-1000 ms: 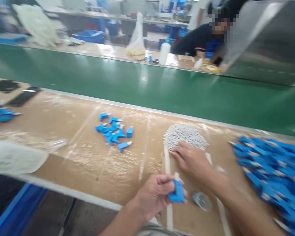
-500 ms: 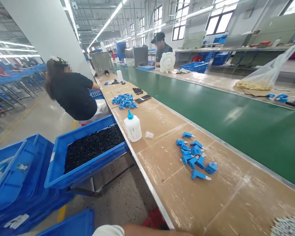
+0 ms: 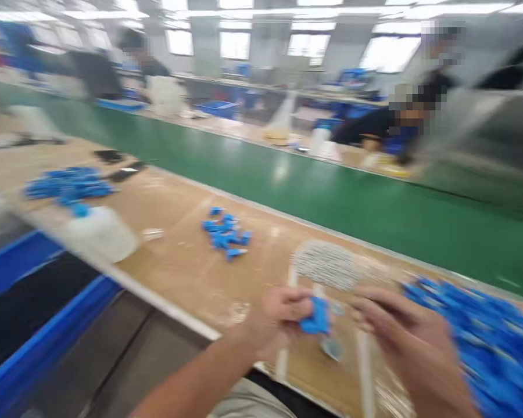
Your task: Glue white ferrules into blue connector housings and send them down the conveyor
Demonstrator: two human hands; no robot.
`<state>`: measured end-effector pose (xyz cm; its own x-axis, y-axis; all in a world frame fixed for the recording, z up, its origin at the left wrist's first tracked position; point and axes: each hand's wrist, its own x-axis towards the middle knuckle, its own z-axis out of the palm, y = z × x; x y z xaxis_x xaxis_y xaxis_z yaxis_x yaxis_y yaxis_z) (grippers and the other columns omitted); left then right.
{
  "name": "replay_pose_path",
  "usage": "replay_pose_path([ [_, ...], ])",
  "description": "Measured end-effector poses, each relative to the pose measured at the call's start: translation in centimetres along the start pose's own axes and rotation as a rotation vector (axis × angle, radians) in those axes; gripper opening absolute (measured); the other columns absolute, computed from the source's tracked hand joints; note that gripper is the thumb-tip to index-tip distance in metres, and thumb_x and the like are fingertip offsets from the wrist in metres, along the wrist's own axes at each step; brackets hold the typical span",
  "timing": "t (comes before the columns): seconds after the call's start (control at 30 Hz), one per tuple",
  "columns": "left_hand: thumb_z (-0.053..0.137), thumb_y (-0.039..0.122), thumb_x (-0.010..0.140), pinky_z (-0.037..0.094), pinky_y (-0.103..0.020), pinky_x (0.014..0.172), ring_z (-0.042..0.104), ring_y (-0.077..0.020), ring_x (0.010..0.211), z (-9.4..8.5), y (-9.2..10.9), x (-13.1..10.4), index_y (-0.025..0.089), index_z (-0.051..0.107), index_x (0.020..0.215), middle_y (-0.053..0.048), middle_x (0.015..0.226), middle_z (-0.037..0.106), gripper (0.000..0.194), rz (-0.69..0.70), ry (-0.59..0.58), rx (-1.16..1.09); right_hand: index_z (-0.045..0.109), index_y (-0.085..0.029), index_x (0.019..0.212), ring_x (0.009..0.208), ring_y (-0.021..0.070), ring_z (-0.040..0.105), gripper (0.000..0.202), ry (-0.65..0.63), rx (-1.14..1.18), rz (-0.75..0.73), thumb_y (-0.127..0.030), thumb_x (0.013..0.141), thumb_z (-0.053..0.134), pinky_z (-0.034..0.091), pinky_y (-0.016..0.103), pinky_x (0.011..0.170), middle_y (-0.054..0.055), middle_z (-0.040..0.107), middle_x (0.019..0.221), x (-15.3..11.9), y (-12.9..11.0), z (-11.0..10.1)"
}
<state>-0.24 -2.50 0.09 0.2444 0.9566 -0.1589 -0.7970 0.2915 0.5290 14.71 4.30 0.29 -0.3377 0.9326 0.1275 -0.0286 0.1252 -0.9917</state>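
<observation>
"Green belt (image 3: pixel 261 168) count?"
"One, with at least two blurred people (image 3: pixel 152 67) beyond it. On my brown table (image 3: pixel 178 278): three groups of blue parts (image 3: pixel 497 348), one pale heap (image 3: pixel 325 264), one white bottle (image 3: pixel 102 232)."
"And your hands?"
"My left hand (image 3: pixel 283 316) grips one blue piece (image 3: pixel 316 316) on the heap's near side. My right hand (image 3: pixel 409 331) is near it; blur hides whether its fingers are closed or hold anything."

Bright windows (image 3: pixel 235 45) and ceiling lights (image 3: pixel 261 13) above a green conveyor (image 3: pixel 253 168)
</observation>
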Motion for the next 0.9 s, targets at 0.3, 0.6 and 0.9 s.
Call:
replay_pose_path([
  [0.3,0.079,0.029,0.083,0.054,-0.016,0.067,0.07,-0.0132,0.074,2.2,1.6,1.4,0.013,0.077,0.105,-0.01,0.085,0.074,0.027,-0.074,-0.166,0.133,0.079,-0.021,0.092,0.063,0.0102,0.07,0.013,0.058,0.322,0.009,-0.029,0.082,0.083,0.058,0.017,0.058,0.004,0.076,0.08,-3.2,-4.4,-3.6],
  [0.6,0.082,0.028,0.08,0.054,-0.015,0.064,0.072,-0.0144,0.074,2.1,1.2,2.5,0.01,0.077,0.102,-0.01,0.083,0.073,0.029,-0.115,-0.134,0.132,0.075,-0.019,0.085,0.062,0.0082,0.067,0.017,0.099,0.469,0.133,-0.027,0.076,0.087,0.054,0.012,0.052,0.003,0.074,0.08,-3.6,-3.6,-4.5],
  [0.9,0.08,0.029,0.082,0.051,-0.016,0.061,0.07,-0.0143,0.072,1.9,1.4,3.6,0.009,0.077,0.103,-0.013,0.086,0.075,0.029,-0.151,-0.117,0.174,0.077,-0.02,0.09,0.061,0.012,0.067,0.016,0.223,0.363,0.056,-0.031,0.081,0.083,0.056,0.018,0.051,0.004,0.073,0.077,-2.8,-2.2,-3.9],
])
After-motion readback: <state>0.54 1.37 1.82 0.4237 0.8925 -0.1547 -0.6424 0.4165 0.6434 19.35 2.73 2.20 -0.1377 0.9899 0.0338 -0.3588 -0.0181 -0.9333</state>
